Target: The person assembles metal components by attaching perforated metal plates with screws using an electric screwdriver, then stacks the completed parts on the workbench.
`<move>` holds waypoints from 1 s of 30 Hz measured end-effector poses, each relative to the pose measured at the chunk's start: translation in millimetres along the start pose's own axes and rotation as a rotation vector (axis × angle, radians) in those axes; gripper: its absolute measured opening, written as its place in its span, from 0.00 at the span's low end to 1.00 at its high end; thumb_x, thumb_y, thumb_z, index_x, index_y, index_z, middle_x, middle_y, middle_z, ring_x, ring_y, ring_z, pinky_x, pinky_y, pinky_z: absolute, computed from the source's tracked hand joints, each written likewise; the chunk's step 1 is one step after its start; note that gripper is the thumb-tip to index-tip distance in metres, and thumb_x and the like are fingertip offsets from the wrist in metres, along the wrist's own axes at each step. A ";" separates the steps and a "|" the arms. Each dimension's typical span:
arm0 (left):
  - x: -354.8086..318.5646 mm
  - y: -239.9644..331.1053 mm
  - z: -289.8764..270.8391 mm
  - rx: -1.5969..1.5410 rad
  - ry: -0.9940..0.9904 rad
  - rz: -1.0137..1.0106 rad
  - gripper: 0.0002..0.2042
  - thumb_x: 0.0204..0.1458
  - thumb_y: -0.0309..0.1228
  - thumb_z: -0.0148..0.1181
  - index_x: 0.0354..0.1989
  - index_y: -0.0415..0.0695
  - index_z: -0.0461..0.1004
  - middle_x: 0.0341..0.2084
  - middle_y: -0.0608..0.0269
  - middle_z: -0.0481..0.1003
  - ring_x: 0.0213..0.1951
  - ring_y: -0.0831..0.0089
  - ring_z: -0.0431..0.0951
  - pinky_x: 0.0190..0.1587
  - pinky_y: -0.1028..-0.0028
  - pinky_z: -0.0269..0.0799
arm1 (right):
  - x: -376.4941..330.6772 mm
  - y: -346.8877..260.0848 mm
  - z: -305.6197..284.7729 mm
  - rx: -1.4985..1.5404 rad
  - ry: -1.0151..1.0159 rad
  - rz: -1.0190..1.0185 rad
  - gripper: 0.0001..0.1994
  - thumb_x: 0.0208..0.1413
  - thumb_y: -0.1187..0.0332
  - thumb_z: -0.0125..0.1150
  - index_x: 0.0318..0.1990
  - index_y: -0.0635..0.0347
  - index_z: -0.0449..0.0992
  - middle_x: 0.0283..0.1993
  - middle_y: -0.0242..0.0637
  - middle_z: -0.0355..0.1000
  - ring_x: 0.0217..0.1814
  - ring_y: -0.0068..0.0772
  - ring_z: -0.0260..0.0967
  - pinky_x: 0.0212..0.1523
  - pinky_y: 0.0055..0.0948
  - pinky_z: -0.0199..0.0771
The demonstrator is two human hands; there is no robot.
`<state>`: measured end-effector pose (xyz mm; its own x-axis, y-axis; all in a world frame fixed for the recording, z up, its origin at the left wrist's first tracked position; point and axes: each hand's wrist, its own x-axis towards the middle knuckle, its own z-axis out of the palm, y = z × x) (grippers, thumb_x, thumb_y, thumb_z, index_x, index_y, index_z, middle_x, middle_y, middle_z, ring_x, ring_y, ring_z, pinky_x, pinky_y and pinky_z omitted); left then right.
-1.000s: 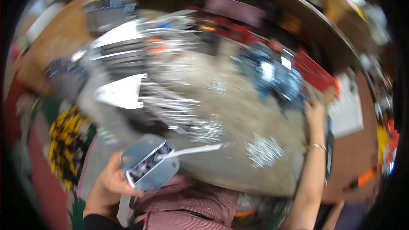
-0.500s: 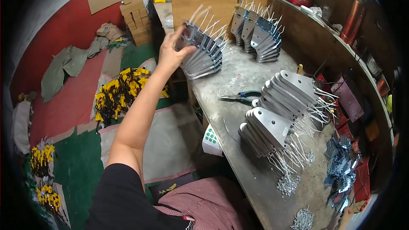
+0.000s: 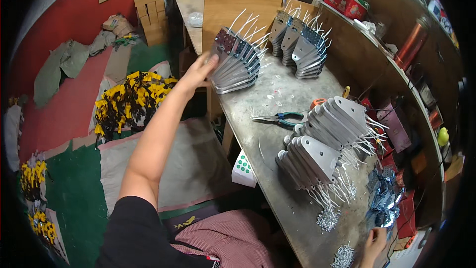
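Observation:
My left hand [image 3: 199,71] is at the near left side of a fanned stack of grey metal plates [image 3: 234,72] on the bench's far left corner. Its thumb and fingers are apart at the stack's edge, and I see nothing held. Dark perforated strips and white wires top these plates. At the lower right, my right hand [image 3: 376,243] has curled fingers beside a heap of shiny blue perforated metal pieces [image 3: 383,196]. Whatever those fingers hold, if anything, is hidden. A pile of screws [image 3: 343,255] lies just left of that hand.
Two more stacks of grey plates with white wires [image 3: 342,124] [image 3: 312,161] cover the bench's middle right. Pliers [image 3: 280,118] lie beside them. Further wired stacks [image 3: 303,49] stand at the back. Small metal nuts [image 3: 327,220] are heaped near the front. Yellow-and-black parts [image 3: 131,101] lie on the floor.
My left hand has lowered from the top of the far-left stack to its side, and the top plate now rests in the fan. My right hand has come further into view beside the blue pieces.

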<state>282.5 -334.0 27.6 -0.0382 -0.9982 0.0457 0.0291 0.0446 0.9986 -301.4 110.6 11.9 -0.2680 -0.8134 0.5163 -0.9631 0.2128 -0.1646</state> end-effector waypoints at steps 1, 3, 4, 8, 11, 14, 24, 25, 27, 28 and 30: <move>3.9 1.3 -12.3 -0.073 -0.233 -0.121 0.47 0.45 0.64 0.55 0.67 0.45 0.47 0.63 0.51 0.52 0.64 0.51 0.53 0.57 0.47 0.59 | 3.0 -12.0 7.4 0.063 -0.002 -0.005 0.04 0.44 0.80 0.56 0.29 0.66 0.69 0.26 0.40 0.62 0.26 0.36 0.63 0.28 0.28 0.63; 2.8 -9.2 -11.0 -0.240 -0.242 -0.220 0.47 0.42 0.65 0.57 0.66 0.47 0.50 0.63 0.52 0.53 0.65 0.53 0.51 0.58 0.45 0.57 | 6.2 -21.1 12.5 0.040 -0.089 -0.010 0.04 0.43 0.80 0.56 0.27 0.66 0.69 0.25 0.39 0.61 0.25 0.34 0.61 0.26 0.27 0.61; 1.8 -12.7 -9.2 -0.250 -0.244 -0.216 0.47 0.42 0.65 0.57 0.66 0.47 0.50 0.63 0.52 0.53 0.65 0.53 0.51 0.58 0.45 0.57 | 8.5 -29.4 14.3 0.066 -0.108 0.047 0.03 0.42 0.81 0.57 0.25 0.66 0.69 0.25 0.39 0.61 0.24 0.33 0.60 0.25 0.27 0.59; 0.0 -24.3 -4.5 -0.447 -0.344 -0.171 0.48 0.43 0.62 0.58 0.68 0.51 0.44 0.66 0.53 0.46 0.66 0.54 0.45 0.59 0.42 0.53 | 10.7 -30.5 11.7 0.039 -0.128 0.101 0.04 0.40 0.80 0.58 0.25 0.65 0.69 0.26 0.38 0.61 0.23 0.32 0.59 0.24 0.26 0.58; 1.8 -24.0 2.5 -0.470 -0.288 -0.175 0.47 0.44 0.60 0.59 0.67 0.50 0.45 0.66 0.53 0.47 0.66 0.54 0.47 0.59 0.41 0.53 | 10.3 -37.4 9.7 0.083 -0.054 0.073 0.04 0.39 0.79 0.58 0.25 0.65 0.70 0.26 0.38 0.61 0.24 0.32 0.59 0.24 0.26 0.58; 3.9 -21.2 8.1 -0.450 -0.299 -0.177 0.45 0.45 0.59 0.59 0.67 0.49 0.47 0.65 0.54 0.49 0.65 0.54 0.50 0.59 0.42 0.54 | 19.9 -61.0 -11.1 -0.021 -0.086 0.157 0.04 0.50 0.73 0.59 0.31 0.65 0.73 0.32 0.38 0.68 0.31 0.31 0.64 0.30 0.27 0.64; 54.4 -29.9 143.1 -0.403 -0.487 -0.197 0.41 0.39 0.67 0.58 0.53 0.44 0.69 0.43 0.56 0.75 0.45 0.62 0.74 0.45 0.57 0.70 | 46.0 -141.2 -31.3 0.093 -0.003 0.132 0.05 0.55 0.75 0.56 0.38 0.65 0.73 0.34 0.42 0.70 0.34 0.35 0.67 0.34 0.27 0.69; 60.8 -31.2 157.0 -0.412 -0.484 -0.202 0.40 0.39 0.66 0.58 0.51 0.44 0.71 0.41 0.58 0.76 0.42 0.63 0.76 0.43 0.59 0.71 | 46.8 -143.4 -29.2 0.102 0.010 0.064 0.04 0.55 0.76 0.56 0.38 0.65 0.73 0.33 0.41 0.70 0.32 0.34 0.67 0.33 0.26 0.68; 79.8 -37.2 188.6 -0.434 -0.519 -0.213 0.39 0.37 0.66 0.60 0.50 0.46 0.71 0.39 0.59 0.76 0.41 0.67 0.76 0.39 0.62 0.71 | 44.6 -142.0 -25.9 0.147 -0.010 0.091 0.04 0.55 0.77 0.56 0.37 0.66 0.73 0.33 0.40 0.70 0.30 0.33 0.67 0.31 0.25 0.68; 83.2 -37.3 202.0 -0.450 -0.500 -0.203 0.39 0.38 0.66 0.60 0.50 0.46 0.71 0.39 0.60 0.76 0.40 0.68 0.76 0.38 0.63 0.70 | 45.5 -145.2 -25.7 0.135 -0.030 0.099 0.04 0.54 0.77 0.55 0.37 0.66 0.73 0.32 0.39 0.70 0.29 0.32 0.67 0.30 0.24 0.68; 90.4 -39.0 229.0 -0.468 -0.487 -0.191 0.38 0.39 0.65 0.60 0.50 0.47 0.71 0.39 0.61 0.76 0.38 0.70 0.76 0.38 0.64 0.70 | 50.3 -154.5 -26.6 0.132 -0.049 0.025 0.04 0.54 0.78 0.55 0.36 0.66 0.73 0.33 0.41 0.70 0.29 0.32 0.67 0.30 0.25 0.69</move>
<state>49.2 -416.9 -0.9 -0.5254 -0.8507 -0.0131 0.4002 -0.2607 0.8786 -166.7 51.2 85.7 -0.2871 -0.8351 0.4693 -0.9438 0.1628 -0.2878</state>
